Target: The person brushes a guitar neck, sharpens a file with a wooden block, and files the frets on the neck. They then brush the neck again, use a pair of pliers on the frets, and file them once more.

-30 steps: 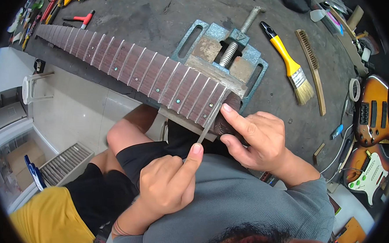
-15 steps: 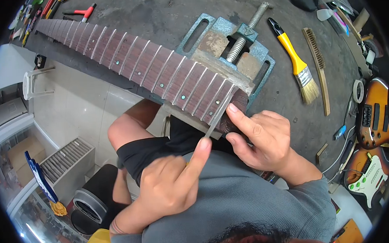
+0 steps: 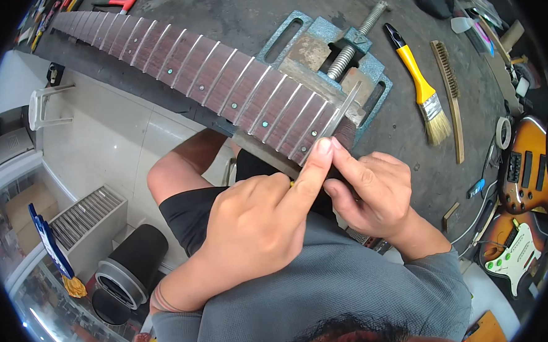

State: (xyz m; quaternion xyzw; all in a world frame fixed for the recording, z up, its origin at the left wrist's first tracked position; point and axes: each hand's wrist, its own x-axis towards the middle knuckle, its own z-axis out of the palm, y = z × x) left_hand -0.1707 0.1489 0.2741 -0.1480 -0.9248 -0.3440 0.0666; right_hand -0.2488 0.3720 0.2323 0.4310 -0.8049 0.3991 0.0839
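A dark guitar neck [image 3: 213, 81] with metal frets and small round dots runs diagonally across the bench. My left hand [image 3: 258, 215] is closed around a slim metal file, its index finger stretched along the tool. The file [image 3: 348, 105] lies across the wide end of the fretboard, its tip pointing up and right past the edge. My right hand [image 3: 377, 193] has its index fingertip at the neck's end, against the file and touching the left fingertip. The right thumb is held apart below; the other fingers curl in. A blue-grey vise [image 3: 374, 73] sits beside the neck's wide end.
Right of the vise lie a yellow-handled paintbrush [image 3: 419, 80] and a wooden wire brush [image 3: 450, 100]. Two guitar bodies, one sunburst [image 3: 524, 164], are at the right edge. A red-handled tool [image 3: 126, 3] lies at the back left. A black bin [image 3: 133, 259] stands on the floor.
My left hand has pushed the file up and right, so more of it extends past the fretboard. My fingertips now meet. The neck and vise appear slightly shifted in view.
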